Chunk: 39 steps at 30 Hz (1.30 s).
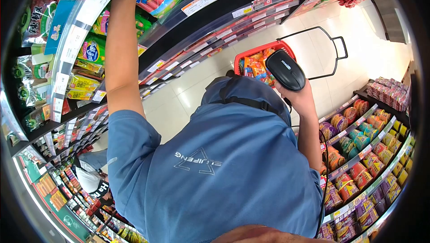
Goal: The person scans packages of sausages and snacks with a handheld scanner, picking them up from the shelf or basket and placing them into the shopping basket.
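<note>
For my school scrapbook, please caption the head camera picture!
Shop time: left arm at the snack shelf, right hand holding a black gadget near a red basket.

The black handle (335, 59) frames a gap beside the red basket (251, 51).

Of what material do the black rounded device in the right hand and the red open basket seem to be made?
Black rounded device: probably hard plastic, semi-gloss, with soft highlights. Red open basket: likely moulded plastic, its rim smooth and evenly coloured.
</note>
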### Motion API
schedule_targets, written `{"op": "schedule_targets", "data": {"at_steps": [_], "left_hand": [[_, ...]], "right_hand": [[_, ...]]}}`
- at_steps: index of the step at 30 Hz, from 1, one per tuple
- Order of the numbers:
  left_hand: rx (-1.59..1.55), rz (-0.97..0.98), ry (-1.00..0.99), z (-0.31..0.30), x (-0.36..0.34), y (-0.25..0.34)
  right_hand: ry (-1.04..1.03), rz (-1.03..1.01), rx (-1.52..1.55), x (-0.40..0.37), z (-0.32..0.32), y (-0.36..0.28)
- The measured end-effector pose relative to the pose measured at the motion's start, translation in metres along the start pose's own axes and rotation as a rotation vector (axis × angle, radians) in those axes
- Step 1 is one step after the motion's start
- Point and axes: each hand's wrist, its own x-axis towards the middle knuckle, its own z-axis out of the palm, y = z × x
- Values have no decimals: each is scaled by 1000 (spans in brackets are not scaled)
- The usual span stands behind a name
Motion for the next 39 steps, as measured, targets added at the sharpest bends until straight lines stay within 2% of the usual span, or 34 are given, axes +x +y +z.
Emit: {"op": "schedule_targets", "data": {"at_steps": [4,6,7,9,12,13,18,21,23,27,29,30,32,39], "left_hand": [[3,24,-8,-29,-12,17],[-212,-444,-513,-74,-16,57],[-211,-445,-518,-71,-26,63],[-101,-413,56,-58,-62,73],[-41,-425,77,-28,-81,72],[-129,-462,104,-29,-76,80],[-101,-517,129,-12,-71,83],[-41,-506,200,4,-68,71],[-72,-404,265,11,-69,59],[-43,-397,231,8,-70,51],[-793,-665,27,-12,-65,40],[-792,-667,28,-8,-67,44],[-75,-371,194,3,-71,60],[-33,-339,139,-15,-77,69]], "right_hand": [[-1,-27,-6,1,9,3],[14,-61,-1,2,13,3],[16,-50,-20,2,15,3],[17,-31,-43,2,17,4],[-25,26,-63,4,20,6],[-36,33,-69,6,21,8],[-70,14,-67,8,27,11],[-62,27,-125,7,26,14],[-58,42,-132,6,24,19],[-52,77,-140,5,23,15],[-45,49,-108,5,25,15],[-47,48,-110,6,26,15],[-61,46,-127,7,27,16],[-89,63,-167,12,31,16]]}}
